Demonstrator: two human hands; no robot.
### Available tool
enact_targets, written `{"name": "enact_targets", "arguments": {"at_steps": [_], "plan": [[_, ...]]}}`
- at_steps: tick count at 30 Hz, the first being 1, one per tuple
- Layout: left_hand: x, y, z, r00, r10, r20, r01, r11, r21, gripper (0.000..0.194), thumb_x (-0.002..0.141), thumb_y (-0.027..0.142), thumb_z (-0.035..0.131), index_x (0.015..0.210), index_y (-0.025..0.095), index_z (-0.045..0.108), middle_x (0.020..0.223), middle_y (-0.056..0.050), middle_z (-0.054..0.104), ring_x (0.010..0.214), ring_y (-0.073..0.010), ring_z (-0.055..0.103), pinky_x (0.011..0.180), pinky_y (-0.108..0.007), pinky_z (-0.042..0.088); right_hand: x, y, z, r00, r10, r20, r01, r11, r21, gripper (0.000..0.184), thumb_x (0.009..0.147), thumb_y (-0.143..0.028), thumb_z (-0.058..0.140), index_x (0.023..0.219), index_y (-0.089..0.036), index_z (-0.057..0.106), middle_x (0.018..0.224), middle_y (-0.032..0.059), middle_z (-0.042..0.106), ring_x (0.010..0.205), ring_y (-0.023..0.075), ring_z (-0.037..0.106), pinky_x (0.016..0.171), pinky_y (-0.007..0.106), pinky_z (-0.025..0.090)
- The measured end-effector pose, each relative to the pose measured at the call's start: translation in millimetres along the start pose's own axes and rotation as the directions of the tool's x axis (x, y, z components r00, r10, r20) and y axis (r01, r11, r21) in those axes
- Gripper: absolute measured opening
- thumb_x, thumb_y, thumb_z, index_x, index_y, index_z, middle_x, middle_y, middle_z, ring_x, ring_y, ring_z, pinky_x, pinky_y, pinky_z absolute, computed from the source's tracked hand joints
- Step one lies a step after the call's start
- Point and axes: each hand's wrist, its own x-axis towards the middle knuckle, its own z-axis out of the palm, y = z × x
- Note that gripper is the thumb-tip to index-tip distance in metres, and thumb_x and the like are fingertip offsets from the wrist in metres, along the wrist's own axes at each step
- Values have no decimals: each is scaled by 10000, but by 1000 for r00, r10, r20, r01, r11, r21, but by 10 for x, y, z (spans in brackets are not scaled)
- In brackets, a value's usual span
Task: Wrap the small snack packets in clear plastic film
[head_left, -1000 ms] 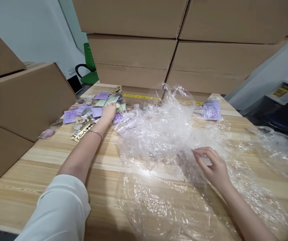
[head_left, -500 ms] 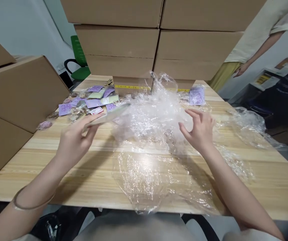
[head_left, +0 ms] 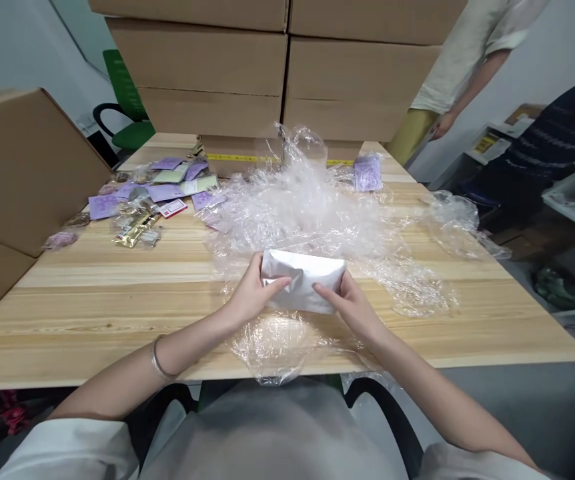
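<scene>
In the head view, the left hand (head_left: 250,295) and the right hand (head_left: 356,308) each pinch one end of a silver bag (head_left: 301,297), thumbs on the near side. The bag is held over the table (head_left: 92,313), by a big heap of clear wrap (head_left: 312,207). Small packs (head_left: 165,193) (some are purple) lie to the left. Big boxes (head_left: 207,67) stand behind, and another person (head_left: 450,80) is at the right.

Bare, pale wooden tabletop (head_left: 82,307) leaves a hand passage at the near left and near right. Crumpled clear plastic film (head_left: 292,213) fills the middle, stacked brown cardboard boxes (head_left: 207,67) block the far centre, a brown cardboard carton (head_left: 27,160) bounds the left, and heaped flat purple and green packets (head_left: 165,193) obstruct the far left.
</scene>
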Motion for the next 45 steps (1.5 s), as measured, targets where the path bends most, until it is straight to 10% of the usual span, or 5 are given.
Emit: {"name": "enact_targets", "arguments": {"at_steps": [13, 22, 27, 39, 45], "plan": [[-9, -166, -508, 941, 299, 161, -305, 533, 790, 638, 932, 394, 599, 1484, 390, 277, 1643, -74, 134, 1514, -396, 89, 1180, -692, 158, 80, 250, -80, 995, -3, -97, -48, 854, -518, 892, 858, -583, 613, 1568, -232, 201, 1366, 194, 558, 1206, 415, 576, 903, 572, 524], [-629, 71, -251, 623, 211, 754, -718, 538, 442, 591, 881, 494, 631, 1375, 197, 503, 1397, -169, 552, 1284, -351, 516, 1070, -522, 432, -189, -140, -438, 951, -145, 275, 298, 676, -674, 573, 907, -434, 615, 1456, -348, 474, 1559, 49, 405, 1418, 367, 387, 1083, 630, 414], [-711, -35, -421, 669, 189, 719, -676, 557, 483, 483, 886, 212, 575, 1366, 234, 529, 1405, -106, 581, 1400, -311, 430, 1179, -509, 331, -469, -33, -618, 855, -36, 517, 388, 705, -594, 907, 704, -404, 829, 1500, -409, 395, 1593, 18, 345, 1443, 358, 348, 1109, 578, 405], [-823, -120, -473, 756, 139, 640, -617, 478, 625, 735, 860, 572, 634, 1471, 232, 407, 1442, -165, 520, 1367, -380, 431, 1127, -559, 349, -337, -5, -473, 918, -170, 358, 373, 676, -636, 246, 984, -287, 449, 1049, -284, 686, 1399, 31, 583, 1287, 256, 554, 1005, 481, 508], [-785, -181, -395, 844, 249, 475, -526, 558, 642, 264, 1013, 307, 432, 1171, 184, 605, 1144, -123, 677, 1092, -253, 634, 903, -390, 514, -104, 34, -436, 961, -177, 214, 268, 793, -547, 298, 1012, -381, 401, 857, -237, 611, 1282, 69, 606, 1167, 239, 594, 994, 452, 472]]}}
